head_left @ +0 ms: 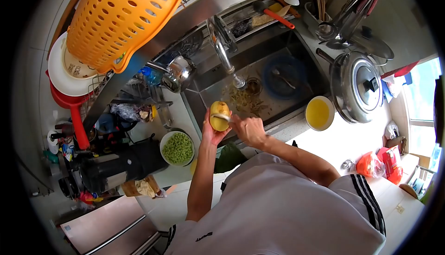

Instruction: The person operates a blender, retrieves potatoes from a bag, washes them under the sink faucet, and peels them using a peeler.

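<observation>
Over the near edge of the sink [204, 92], my left hand [211, 133] holds a partly peeled potato [219, 116] upright, fingers wrapped round its side. My right hand [249, 131] is closed on a small peeling tool [227, 118], whose end lies against the potato; the tool's shape is mostly hidden by my fingers. Peel scraps [245, 101] lie in the sink below the faucet [222, 53]. A blue basin [283, 74] with a spoon in it stands in the sink's right part.
A bowl of green peas or beans [177, 148] stands left of my left forearm, a bowl of yellow liquid [320, 113] right of the sink. Beyond it is a lidded pan [356, 85]. An orange colander [123, 18] hangs over the upper left.
</observation>
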Demonstrator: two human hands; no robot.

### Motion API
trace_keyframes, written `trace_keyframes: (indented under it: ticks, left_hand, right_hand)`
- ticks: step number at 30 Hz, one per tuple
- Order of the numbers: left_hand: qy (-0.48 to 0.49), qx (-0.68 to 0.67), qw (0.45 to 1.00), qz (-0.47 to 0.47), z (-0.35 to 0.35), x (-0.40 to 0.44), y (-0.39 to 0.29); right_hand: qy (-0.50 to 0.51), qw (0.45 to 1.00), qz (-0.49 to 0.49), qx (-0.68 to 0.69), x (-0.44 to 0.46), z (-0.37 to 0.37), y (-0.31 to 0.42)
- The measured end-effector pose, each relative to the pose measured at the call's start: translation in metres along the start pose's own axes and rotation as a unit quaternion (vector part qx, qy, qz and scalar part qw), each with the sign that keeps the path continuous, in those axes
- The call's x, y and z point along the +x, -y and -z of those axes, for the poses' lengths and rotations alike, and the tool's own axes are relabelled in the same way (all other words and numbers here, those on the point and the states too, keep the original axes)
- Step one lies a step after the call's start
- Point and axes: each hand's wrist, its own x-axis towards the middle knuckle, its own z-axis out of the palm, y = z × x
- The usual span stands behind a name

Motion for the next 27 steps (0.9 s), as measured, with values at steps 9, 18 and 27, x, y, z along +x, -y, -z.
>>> trace_keyframes:
  ticks: [9,18,27]
  left_hand:
    - [0.055,-0.082,0.992,0.079,0.003,-0.008,0.005]
    - [-0.013,-0.067,0.998,-0.003,0.000,-0.006,0.002]
    - [-0.003,0.033,0.999,-0.001,0.005,-0.005,0.001]
  right_hand:
    - [0.100,0.982,-0.084,-0.135,0.040,-0.021,-0.082]
    - [0.056,0.998,-0.032,-0.016,0.010,-0.004,0.001]
    - [0.000,0.999,-0.008,-0.038,0.034,0.016,-0.029]
